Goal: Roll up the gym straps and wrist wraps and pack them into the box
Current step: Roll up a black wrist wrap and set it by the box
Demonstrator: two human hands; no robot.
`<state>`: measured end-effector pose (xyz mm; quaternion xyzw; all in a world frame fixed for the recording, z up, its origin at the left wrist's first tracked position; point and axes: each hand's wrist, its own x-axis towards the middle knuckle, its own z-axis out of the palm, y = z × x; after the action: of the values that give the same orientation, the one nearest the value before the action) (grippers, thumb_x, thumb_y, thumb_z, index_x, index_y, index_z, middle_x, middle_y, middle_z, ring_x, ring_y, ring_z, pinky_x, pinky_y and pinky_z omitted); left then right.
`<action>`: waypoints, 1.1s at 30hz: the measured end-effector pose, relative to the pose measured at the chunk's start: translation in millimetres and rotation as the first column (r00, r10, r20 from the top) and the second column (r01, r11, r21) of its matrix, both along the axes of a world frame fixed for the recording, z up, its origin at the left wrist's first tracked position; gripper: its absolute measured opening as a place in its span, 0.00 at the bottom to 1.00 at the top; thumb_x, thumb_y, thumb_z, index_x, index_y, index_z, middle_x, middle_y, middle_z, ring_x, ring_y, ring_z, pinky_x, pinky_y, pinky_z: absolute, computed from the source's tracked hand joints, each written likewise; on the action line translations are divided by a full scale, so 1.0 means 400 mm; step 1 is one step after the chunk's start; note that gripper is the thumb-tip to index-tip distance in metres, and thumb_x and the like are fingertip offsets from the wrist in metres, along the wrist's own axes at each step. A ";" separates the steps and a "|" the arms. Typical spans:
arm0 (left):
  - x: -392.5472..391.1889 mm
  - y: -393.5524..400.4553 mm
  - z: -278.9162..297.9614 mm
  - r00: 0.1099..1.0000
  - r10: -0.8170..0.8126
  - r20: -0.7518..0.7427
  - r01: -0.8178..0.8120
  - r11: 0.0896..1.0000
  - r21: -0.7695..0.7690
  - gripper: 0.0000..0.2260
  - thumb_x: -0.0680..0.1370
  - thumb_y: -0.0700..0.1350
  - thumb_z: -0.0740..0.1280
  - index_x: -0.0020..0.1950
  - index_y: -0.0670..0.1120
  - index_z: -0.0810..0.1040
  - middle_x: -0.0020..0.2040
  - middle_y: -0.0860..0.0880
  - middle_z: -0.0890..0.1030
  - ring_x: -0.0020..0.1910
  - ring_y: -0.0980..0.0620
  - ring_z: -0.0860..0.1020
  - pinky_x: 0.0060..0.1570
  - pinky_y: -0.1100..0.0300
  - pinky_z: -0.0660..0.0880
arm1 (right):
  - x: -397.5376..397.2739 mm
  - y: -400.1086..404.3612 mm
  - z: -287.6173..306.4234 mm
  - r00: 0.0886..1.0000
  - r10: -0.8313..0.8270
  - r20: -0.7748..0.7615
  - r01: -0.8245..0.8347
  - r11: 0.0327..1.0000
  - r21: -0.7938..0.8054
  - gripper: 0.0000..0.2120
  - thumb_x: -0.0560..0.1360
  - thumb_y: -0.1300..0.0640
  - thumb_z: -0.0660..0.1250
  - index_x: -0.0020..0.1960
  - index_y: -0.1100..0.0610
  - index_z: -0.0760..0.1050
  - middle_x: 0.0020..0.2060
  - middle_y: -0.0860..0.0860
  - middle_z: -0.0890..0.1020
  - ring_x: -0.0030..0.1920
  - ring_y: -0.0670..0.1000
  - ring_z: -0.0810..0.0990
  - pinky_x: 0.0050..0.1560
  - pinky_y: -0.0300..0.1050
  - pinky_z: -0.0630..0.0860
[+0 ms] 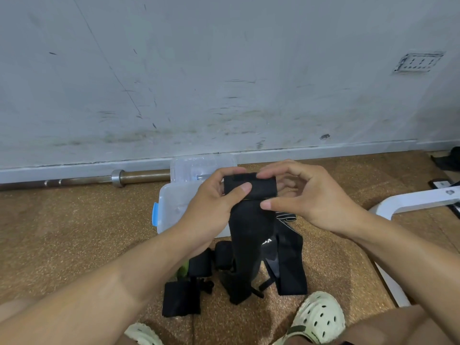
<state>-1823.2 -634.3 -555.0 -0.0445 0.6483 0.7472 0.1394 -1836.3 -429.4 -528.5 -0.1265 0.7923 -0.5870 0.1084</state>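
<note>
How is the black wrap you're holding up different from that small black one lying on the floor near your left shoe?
The held wrap is up in the air, gripped by the left hand and right hand; the floor wrap lies untouched on the mat. The held wrap is rolled only at its top, with a long tail hanging down; the floor wrap looks compact and squarish. Both are black fabric.

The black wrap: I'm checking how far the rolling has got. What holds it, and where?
Both hands pinch the black wrap at its rolled top end: left hand and right hand. The rest hangs loose.
</note>
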 end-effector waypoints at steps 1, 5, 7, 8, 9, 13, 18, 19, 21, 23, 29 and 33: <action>-0.001 -0.003 0.000 1.000 -0.001 -0.012 0.001 1.000 -0.013 0.12 0.81 0.42 0.68 0.64 0.54 0.78 0.52 0.54 0.86 0.53 0.54 0.85 0.50 0.57 0.82 | 0.002 0.002 0.004 0.999 0.000 0.051 0.002 1.000 -0.028 0.25 0.65 0.56 0.81 0.61 0.50 0.82 0.53 0.51 0.87 0.49 0.56 0.87 0.55 0.55 0.84; -0.001 -0.006 0.000 0.997 -0.052 -0.060 0.049 0.997 -0.052 0.15 0.82 0.41 0.67 0.67 0.54 0.76 0.58 0.51 0.85 0.58 0.52 0.83 0.57 0.53 0.81 | 0.000 0.008 0.004 0.970 0.020 0.243 0.022 0.985 -0.171 0.27 0.69 0.57 0.76 0.68 0.54 0.77 0.55 0.53 0.87 0.54 0.54 0.87 0.55 0.47 0.84; -0.001 -0.005 0.001 0.994 -0.080 -0.073 0.076 0.995 -0.057 0.16 0.82 0.40 0.66 0.69 0.53 0.75 0.60 0.51 0.84 0.60 0.52 0.83 0.59 0.53 0.80 | -0.005 0.011 0.000 0.938 0.085 0.336 -0.003 0.971 -0.239 0.26 0.71 0.61 0.73 0.69 0.57 0.77 0.58 0.56 0.86 0.58 0.56 0.86 0.56 0.47 0.84; 0.000 -0.005 0.000 0.993 -0.093 -0.071 0.089 0.995 -0.050 0.17 0.83 0.40 0.66 0.69 0.54 0.74 0.60 0.50 0.84 0.61 0.52 0.82 0.60 0.52 0.80 | -0.008 0.013 -0.002 0.932 0.093 0.350 -0.006 0.970 -0.243 0.25 0.71 0.62 0.73 0.69 0.58 0.77 0.58 0.57 0.86 0.58 0.57 0.86 0.56 0.47 0.84; 0.001 -0.007 -0.001 0.992 -0.105 -0.065 0.102 0.994 -0.037 0.17 0.83 0.40 0.66 0.70 0.54 0.74 0.61 0.50 0.84 0.61 0.52 0.82 0.61 0.52 0.79 | -0.009 0.012 -0.003 0.932 0.089 0.352 -0.003 0.972 -0.236 0.25 0.71 0.62 0.73 0.68 0.58 0.78 0.57 0.57 0.86 0.58 0.57 0.86 0.57 0.47 0.83; 0.004 -0.008 -0.011 0.995 -0.088 -0.042 0.089 0.996 0.018 0.17 0.82 0.39 0.65 0.69 0.54 0.75 0.63 0.48 0.83 0.63 0.49 0.81 0.63 0.51 0.78 | 0.011 -0.005 -0.014 0.976 0.033 0.215 -0.018 0.997 -0.071 0.23 0.75 0.50 0.70 0.70 0.47 0.76 0.61 0.53 0.85 0.59 0.53 0.85 0.60 0.49 0.82; 0.016 0.005 -0.028 0.998 -0.057 -0.007 0.058 0.998 0.036 0.15 0.83 0.39 0.65 0.67 0.53 0.76 0.60 0.48 0.84 0.61 0.50 0.82 0.60 0.53 0.79 | 0.037 -0.029 -0.026 0.995 0.010 0.101 -0.046 0.930 0.364 0.34 0.83 0.40 0.56 0.84 0.46 0.47 0.78 0.34 0.56 0.75 0.34 0.57 0.70 0.27 0.55; 0.018 0.005 -0.030 0.998 -0.056 -0.001 0.056 0.998 0.036 0.14 0.83 0.39 0.65 0.67 0.53 0.76 0.59 0.48 0.84 0.60 0.50 0.83 0.60 0.54 0.79 | 0.039 -0.031 -0.028 0.991 0.016 0.131 -0.062 0.933 0.356 0.33 0.84 0.42 0.56 0.84 0.45 0.44 0.78 0.34 0.53 0.75 0.33 0.55 0.69 0.24 0.54; 0.021 0.007 -0.032 0.998 -0.060 0.005 0.060 0.998 0.021 0.14 0.83 0.40 0.65 0.67 0.53 0.76 0.59 0.49 0.84 0.58 0.51 0.83 0.58 0.55 0.80 | 0.040 -0.029 -0.040 0.984 0.034 0.174 -0.093 0.936 0.340 0.34 0.85 0.43 0.56 0.83 0.42 0.41 0.81 0.37 0.55 0.78 0.38 0.57 0.75 0.33 0.57; 0.023 0.007 -0.033 0.998 -0.061 0.002 0.061 0.998 -0.007 0.14 0.83 0.40 0.65 0.67 0.53 0.76 0.58 0.50 0.84 0.57 0.52 0.84 0.55 0.56 0.81 | 0.040 -0.032 -0.045 0.984 0.024 0.174 -0.077 0.949 0.305 0.33 0.85 0.46 0.59 0.83 0.41 0.44 0.76 0.41 0.69 0.74 0.40 0.69 0.73 0.37 0.65; 0.020 0.014 -0.026 0.999 -0.037 -0.033 0.036 0.999 -0.033 0.15 0.81 0.39 0.68 0.65 0.54 0.78 0.56 0.52 0.85 0.57 0.53 0.84 0.55 0.52 0.82 | 0.036 -0.031 -0.061 0.992 -0.107 -0.062 0.115 0.980 0.159 0.18 0.82 0.59 0.68 0.68 0.42 0.79 0.51 0.45 0.85 0.49 0.51 0.86 0.52 0.50 0.84; 0.015 0.020 -0.005 0.998 -0.053 0.034 0.051 0.997 0.061 0.19 0.75 0.54 0.71 0.65 0.54 0.77 0.55 0.51 0.85 0.55 0.50 0.85 0.55 0.46 0.82 | 0.038 -0.032 -0.060 0.981 -0.120 -0.154 0.133 0.988 0.074 0.17 0.81 0.64 0.68 0.65 0.47 0.82 0.50 0.46 0.81 0.46 0.43 0.79 0.47 0.35 0.78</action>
<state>-1817.1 -626.4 -557.1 -0.0367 0.6239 0.7615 0.1718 -1820.9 -442.1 -552.3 -0.1148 0.8286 -0.5477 0.0165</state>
